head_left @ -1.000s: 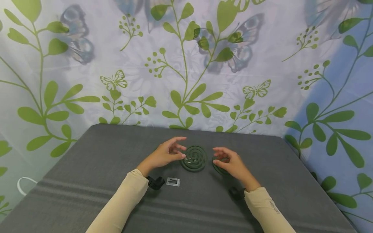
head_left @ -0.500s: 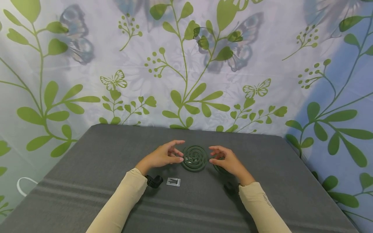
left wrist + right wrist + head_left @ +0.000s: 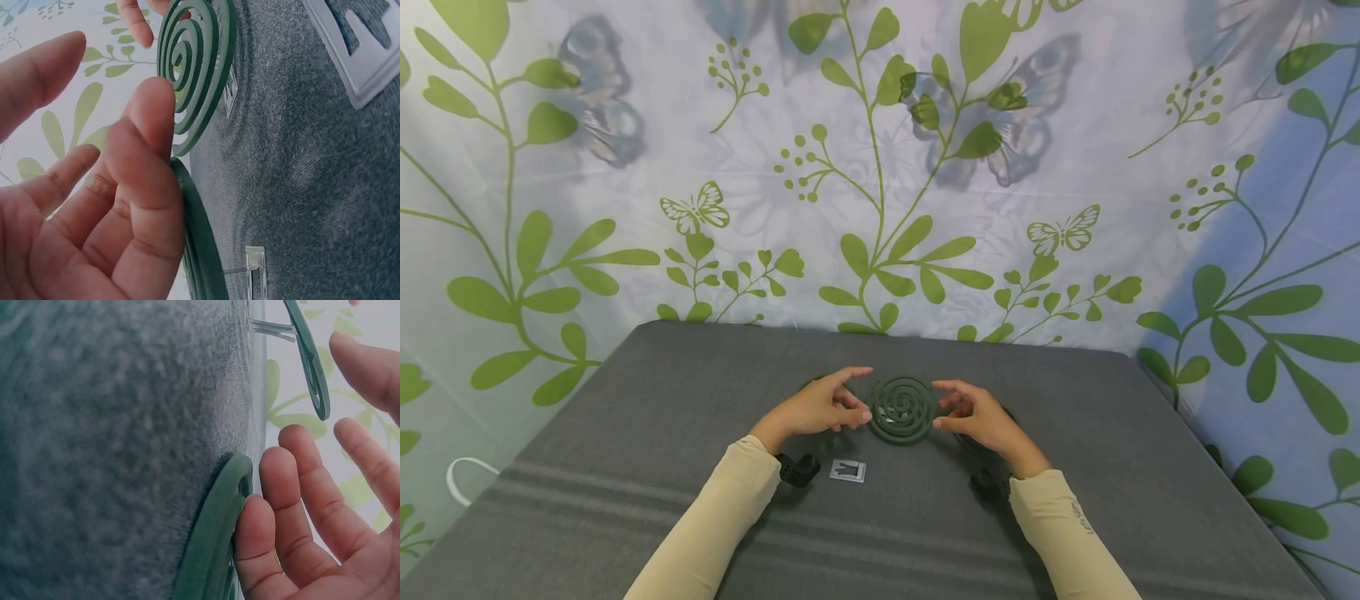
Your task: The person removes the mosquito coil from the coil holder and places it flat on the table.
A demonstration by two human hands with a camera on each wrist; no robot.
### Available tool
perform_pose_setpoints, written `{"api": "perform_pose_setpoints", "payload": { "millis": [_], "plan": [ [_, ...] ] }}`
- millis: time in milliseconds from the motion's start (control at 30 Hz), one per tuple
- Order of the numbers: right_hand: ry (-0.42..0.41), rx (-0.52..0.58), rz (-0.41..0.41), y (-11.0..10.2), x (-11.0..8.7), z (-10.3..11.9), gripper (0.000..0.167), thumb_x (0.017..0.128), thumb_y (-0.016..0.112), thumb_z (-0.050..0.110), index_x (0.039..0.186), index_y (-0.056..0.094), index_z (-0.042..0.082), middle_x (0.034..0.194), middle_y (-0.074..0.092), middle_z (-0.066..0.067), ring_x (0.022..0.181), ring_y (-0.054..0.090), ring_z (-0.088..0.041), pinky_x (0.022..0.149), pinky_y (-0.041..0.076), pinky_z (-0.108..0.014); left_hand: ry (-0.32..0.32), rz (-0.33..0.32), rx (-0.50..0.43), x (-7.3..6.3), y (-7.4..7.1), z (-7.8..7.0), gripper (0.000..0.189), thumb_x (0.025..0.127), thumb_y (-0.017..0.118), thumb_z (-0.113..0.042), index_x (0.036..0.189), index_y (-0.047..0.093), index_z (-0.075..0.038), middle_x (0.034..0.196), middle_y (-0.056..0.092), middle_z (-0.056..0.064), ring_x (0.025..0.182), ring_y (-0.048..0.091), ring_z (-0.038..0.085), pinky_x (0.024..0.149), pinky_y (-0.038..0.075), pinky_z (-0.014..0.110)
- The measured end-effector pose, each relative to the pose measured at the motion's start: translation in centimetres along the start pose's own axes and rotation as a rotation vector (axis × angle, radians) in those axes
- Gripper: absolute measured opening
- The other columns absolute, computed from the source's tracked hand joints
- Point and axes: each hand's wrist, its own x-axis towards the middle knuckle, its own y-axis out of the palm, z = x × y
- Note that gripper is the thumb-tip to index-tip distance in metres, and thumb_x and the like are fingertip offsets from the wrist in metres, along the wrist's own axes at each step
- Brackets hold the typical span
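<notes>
A dark green mosquito coil [image 3: 902, 408] sits between the two hands, raised on a small metal stand [image 3: 231, 94]. To its left, my left hand [image 3: 820, 408] has loosely bent fingers and holds nothing. A second coil [image 3: 203, 244] lies against or close behind those fingers; contact is unclear. On the other side, my right hand [image 3: 985, 417] has spread, relaxed fingers near the raised coil's edge, without gripping it. Its little finger is beside or touching a third coil [image 3: 215, 537] on the cloth. In the head view the hands mostly hide these two outer coils.
A flat metal coil stand [image 3: 847, 471] lies on the grey cloth-covered table [image 3: 887, 542], in front of the raised coil. Another metal piece [image 3: 256, 269] shows low in the left wrist view. A leaf-patterned curtain [image 3: 752, 167] hangs behind the table.
My right hand has moved left, closer to the raised coil. My left hand has lowered slightly, its fingers bending more. The raised coil stays nearly in place.
</notes>
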Motion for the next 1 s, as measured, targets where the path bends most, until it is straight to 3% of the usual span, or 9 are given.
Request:
{"api": "perform_pose_setpoints", "payload": {
  "millis": [133, 267, 367, 567, 1000],
  "plan": [
    [0.014, -0.020, -0.002, 0.1, 0.1, -0.2, 0.062, 0.098, 0.080, 0.005, 0.153, 0.054, -0.008, 0.125, 0.066, -0.029, 0.095, 0.068, -0.029, 0.077, 0.056, -0.039, -0.018, 0.003, 0.016, 0.1, 0.1, 0.1, 0.076, 0.105, 0.073, -0.011, 0.169, 0.032, -0.001, 0.104, 0.079, 0.012, 0.086, 0.072, 0.027, 0.070, 0.056, 0.034],
    [0.035, -0.029, -0.004, 0.2, 0.3, -0.2, 0.062, 0.098, 0.081, 0.006, 0.153, 0.055, -0.005, 0.125, 0.067, -0.028, 0.093, 0.069, -0.027, 0.075, 0.056, -0.040, -0.034, 0.009, 0.016, 0.2, 0.2, 0.1, 0.077, 0.106, 0.073, -0.011, 0.169, 0.030, -0.001, 0.101, 0.078, 0.019, 0.080, 0.072, 0.021, 0.067, 0.055, 0.032],
    [0.042, -0.029, -0.004, 0.4, 0.4, -0.2, 0.062, 0.097, 0.082, 0.005, 0.153, 0.056, -0.004, 0.123, 0.068, -0.026, 0.089, 0.069, -0.025, 0.072, 0.055, -0.039, -0.047, 0.009, 0.013, 0.2, 0.3, 0.1, 0.077, 0.106, 0.072, -0.011, 0.169, 0.029, 0.000, 0.102, 0.078, 0.023, 0.078, 0.072, 0.020, 0.065, 0.054, 0.031],
    [0.060, -0.044, -0.021, 0.8, 0.6, 0.0, 0.062, 0.094, 0.084, 0.003, 0.150, 0.059, -0.006, 0.115, 0.070, -0.022, 0.080, 0.065, -0.020, 0.067, 0.052, -0.036, -0.109, -0.009, 0.022, 0.2, 0.6, -0.1, 0.078, 0.106, 0.074, -0.015, 0.170, 0.031, -0.004, 0.100, 0.079, 0.018, 0.075, 0.074, 0.021, 0.062, 0.053, 0.029],
    [0.138, -0.043, -0.034, 1.2, 0.5, 0.5, 0.062, 0.090, 0.086, 0.001, 0.146, 0.061, -0.008, 0.106, 0.074, -0.015, 0.088, 0.068, -0.020, 0.073, 0.052, -0.037, -0.197, -0.032, 0.053, 0.2, 1.7, -0.3, 0.086, 0.105, 0.075, -0.024, 0.171, 0.026, -0.001, 0.099, 0.079, 0.007, 0.074, 0.075, 0.018, 0.062, 0.053, 0.029]
  ]
}}
